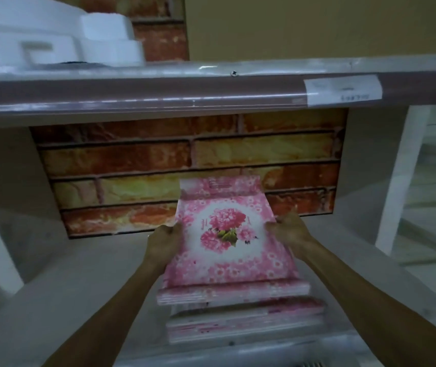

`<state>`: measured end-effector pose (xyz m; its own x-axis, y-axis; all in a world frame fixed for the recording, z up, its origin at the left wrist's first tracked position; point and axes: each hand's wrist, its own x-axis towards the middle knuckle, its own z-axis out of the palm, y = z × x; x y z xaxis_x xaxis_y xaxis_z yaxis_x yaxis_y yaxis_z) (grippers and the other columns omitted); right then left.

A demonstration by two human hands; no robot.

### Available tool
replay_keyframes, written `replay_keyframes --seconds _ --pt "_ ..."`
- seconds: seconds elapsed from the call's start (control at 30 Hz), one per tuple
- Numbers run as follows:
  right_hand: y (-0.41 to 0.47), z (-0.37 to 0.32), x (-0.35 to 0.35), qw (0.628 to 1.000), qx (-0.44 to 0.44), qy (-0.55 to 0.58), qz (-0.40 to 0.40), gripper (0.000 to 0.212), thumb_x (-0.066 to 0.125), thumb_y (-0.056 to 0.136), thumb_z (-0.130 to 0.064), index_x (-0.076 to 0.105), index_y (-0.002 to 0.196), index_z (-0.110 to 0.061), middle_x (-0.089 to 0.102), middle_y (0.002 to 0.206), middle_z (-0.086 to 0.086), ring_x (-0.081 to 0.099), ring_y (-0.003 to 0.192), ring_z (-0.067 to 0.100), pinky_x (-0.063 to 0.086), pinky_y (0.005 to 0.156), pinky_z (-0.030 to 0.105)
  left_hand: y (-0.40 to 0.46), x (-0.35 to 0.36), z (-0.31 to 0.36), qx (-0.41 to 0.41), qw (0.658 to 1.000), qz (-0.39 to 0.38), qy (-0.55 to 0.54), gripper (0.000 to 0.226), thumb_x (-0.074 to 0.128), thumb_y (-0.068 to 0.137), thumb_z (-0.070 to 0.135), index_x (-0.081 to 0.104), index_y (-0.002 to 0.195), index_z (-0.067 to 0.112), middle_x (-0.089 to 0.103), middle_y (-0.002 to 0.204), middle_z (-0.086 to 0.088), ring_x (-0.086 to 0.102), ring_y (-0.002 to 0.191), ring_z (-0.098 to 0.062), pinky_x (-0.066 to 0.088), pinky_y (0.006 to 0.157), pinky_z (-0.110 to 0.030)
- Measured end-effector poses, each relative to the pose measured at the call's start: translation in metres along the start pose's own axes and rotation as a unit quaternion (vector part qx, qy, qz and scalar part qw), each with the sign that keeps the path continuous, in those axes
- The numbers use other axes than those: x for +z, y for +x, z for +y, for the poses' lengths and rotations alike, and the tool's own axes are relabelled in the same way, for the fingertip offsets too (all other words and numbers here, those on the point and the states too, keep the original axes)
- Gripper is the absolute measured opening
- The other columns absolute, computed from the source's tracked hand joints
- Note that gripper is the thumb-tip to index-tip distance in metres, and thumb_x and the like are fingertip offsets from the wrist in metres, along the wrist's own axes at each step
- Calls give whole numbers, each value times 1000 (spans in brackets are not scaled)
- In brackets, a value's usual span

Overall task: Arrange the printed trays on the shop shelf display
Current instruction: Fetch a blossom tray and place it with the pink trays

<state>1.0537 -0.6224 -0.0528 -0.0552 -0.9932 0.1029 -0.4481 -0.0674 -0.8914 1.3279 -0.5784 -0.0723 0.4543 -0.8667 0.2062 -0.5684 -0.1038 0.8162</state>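
A pink tray [227, 234] printed with a bunch of pink flowers on a white centre lies on top of a stack of similar trays [243, 311] on the lower shelf [52, 300]. My left hand [162, 243] grips its left edge and my right hand [289, 230] grips its right edge. The tray's far end is tilted up toward the brick-patterned back panel [185, 165]. Behind it another pink tray [220, 188] leans against that panel, mostly hidden.
The upper shelf edge [158, 94] runs across above, with a white price label [344, 90] at the right. White foam packing pieces [52, 38] sit on the upper shelf at the left. A white upright support [399, 178] stands at the right.
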Motion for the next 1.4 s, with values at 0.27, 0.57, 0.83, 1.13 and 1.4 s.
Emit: replay_keyframes --seconds 0.27,0.57,0.83,1.13,1.4 --pt "23 33 9 995 -1 -99 -26 39 60 87 -17 43 53 -15 46 54 -1 47 47 11 32 42 21 -5 17 -7 -7 982 -41 186 48 47 96 42 63 87 -2 68 94 -23 65 89 -37 43 68 -31" --pt "28 49 12 990 -10 -137 -15 26 59 87 -20 51 66 -5 55 67 8 58 67 26 39 56 23 -13 29 -8 8 958 -30 283 51 45 96 45 65 101 -1 67 107 -22 64 99 -37 51 81 -37" --pt "21 61 16 983 -36 -177 24 27 56 89 -24 57 75 -2 69 90 23 66 86 36 39 64 25 -15 29 1 4 958 -23 286 45 50 95 37 66 100 -5 68 107 -24 66 99 -38 52 81 -37" --pt "23 65 13 981 -42 -190 15 28 59 88 -31 56 76 -6 69 91 20 67 84 34 42 64 25 -4 14 3 -26 973 -48 224 48 67 85 43 71 60 2 57 35 2 63 36 -12 56 50 -22" --pt "19 79 -7 997 -58 -27 -42 32 63 90 -37 68 74 -10 67 70 -2 63 70 16 45 62 24 -19 10 -25 -7 992 -42 122 38 63 86 51 69 84 14 72 74 -6 67 56 -19 55 53 -25"
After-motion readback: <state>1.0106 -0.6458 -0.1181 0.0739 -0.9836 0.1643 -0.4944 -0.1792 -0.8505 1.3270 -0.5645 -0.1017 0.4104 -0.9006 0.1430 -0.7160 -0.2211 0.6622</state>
